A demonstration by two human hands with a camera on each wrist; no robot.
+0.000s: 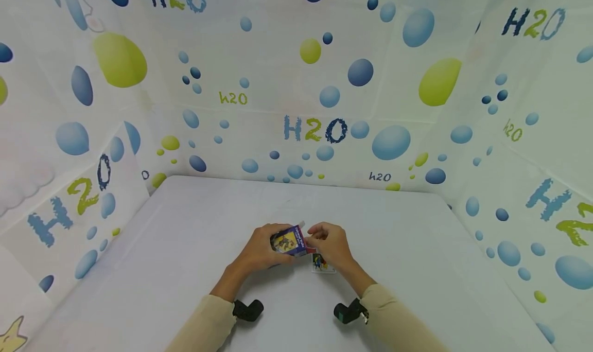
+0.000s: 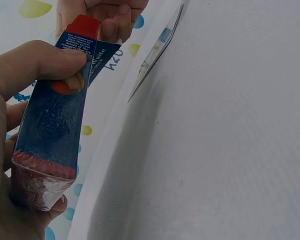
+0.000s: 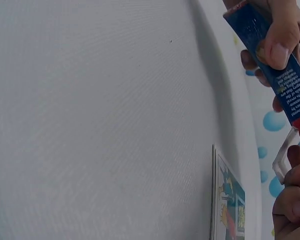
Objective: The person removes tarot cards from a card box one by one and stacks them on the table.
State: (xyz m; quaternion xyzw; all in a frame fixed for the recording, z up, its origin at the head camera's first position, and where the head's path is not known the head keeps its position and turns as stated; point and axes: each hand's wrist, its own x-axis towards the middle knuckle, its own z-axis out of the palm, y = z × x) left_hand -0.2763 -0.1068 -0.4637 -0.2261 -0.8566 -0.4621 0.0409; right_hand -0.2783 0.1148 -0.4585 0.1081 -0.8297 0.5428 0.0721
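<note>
Along the bottom of the head view, saw two cream sleeves (image 1: 201, 323), with two black wrist devices (image 1: 248, 311) beside the cuffs. Higher, just right of lower centre, saw one small stack of picture cards (image 1: 319, 264) lying on one white table (image 1: 370, 213); layered at the edge in the right wrist view, but could not count the cards. Around lower centre, counted two hands: found the left hand (image 1: 262, 249) clamped round one blue card box (image 1: 287, 241) lettered "Waite", held tilted above the table; found the right hand (image 1: 331, 244) with fingers curled at its one red flap (image 1: 311, 250), pinching or only touching, could not tell. Judged the step in hand as work on the flap end, opening or closing uncertain. Judged the next move to call for a steady left hold and light fingertip control of the flap. Across the upper frame, saw a bubble-printed "H2O" backdrop (image 1: 324, 130) on three sides.
</note>
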